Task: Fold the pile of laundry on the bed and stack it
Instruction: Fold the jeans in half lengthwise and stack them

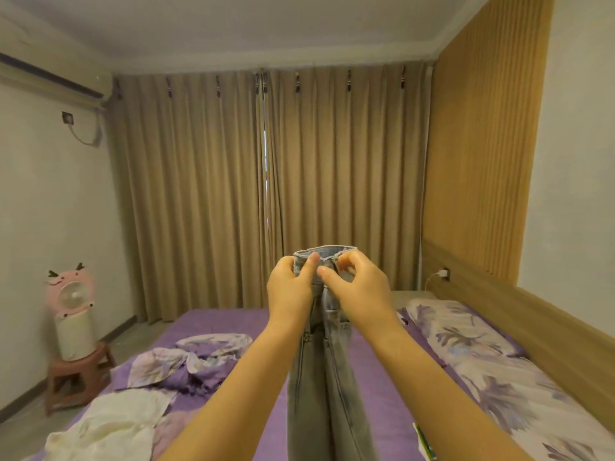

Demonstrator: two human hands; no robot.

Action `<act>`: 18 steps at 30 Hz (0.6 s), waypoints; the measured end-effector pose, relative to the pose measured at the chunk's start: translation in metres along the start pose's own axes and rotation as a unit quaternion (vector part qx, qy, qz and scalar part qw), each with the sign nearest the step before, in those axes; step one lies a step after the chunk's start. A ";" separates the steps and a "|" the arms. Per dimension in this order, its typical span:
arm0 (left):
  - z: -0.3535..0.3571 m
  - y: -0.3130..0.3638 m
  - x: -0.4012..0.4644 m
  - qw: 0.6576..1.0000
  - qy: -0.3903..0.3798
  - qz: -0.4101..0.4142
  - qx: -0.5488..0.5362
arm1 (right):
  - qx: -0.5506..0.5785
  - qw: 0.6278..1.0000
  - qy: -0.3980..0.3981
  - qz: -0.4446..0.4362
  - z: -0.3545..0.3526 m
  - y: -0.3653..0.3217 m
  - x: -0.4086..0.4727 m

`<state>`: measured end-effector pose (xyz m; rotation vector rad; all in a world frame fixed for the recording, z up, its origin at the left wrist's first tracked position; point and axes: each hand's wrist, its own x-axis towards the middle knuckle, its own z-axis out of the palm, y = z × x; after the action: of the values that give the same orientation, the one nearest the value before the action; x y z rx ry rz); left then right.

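Jeans (324, 387) hang lengthwise above the purple bed (382, 394), waistband pinched by left hand (291, 286) and right hand (357, 284); best to match seams, then lower flat, clear of white shirt (116, 424).

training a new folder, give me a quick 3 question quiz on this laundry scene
1. True or false: both hands grip the jeans at the waistband.
2. Where does the white garment lie: A) on the bed's near left, B) on the pillow, C) on the stool?
3. Fill in: the pink fan stands on a ____.

Key: 1 true, the left hand and right hand both pinch it. 2 A. 3 stool.
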<state>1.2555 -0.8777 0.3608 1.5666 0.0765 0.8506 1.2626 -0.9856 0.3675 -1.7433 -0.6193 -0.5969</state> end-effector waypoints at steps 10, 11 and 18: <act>-0.029 -0.002 0.020 0.984 -0.154 0.004 -0.089 | -0.048 0.991 -0.097 -0.080 0.006 0.022 0.013; -0.032 -0.002 0.023 0.983 -0.148 -0.005 -0.104 | -0.094 0.989 -0.059 -0.096 0.006 0.028 0.015; -0.064 -0.007 0.059 0.975 -0.172 -0.020 -0.140 | 0.218 0.963 -0.118 0.109 0.011 0.077 0.016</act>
<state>1.2656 -0.7929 0.3781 1.4171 -0.2522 0.5215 1.3276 -0.9908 0.3217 -1.4455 -0.6542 -0.0850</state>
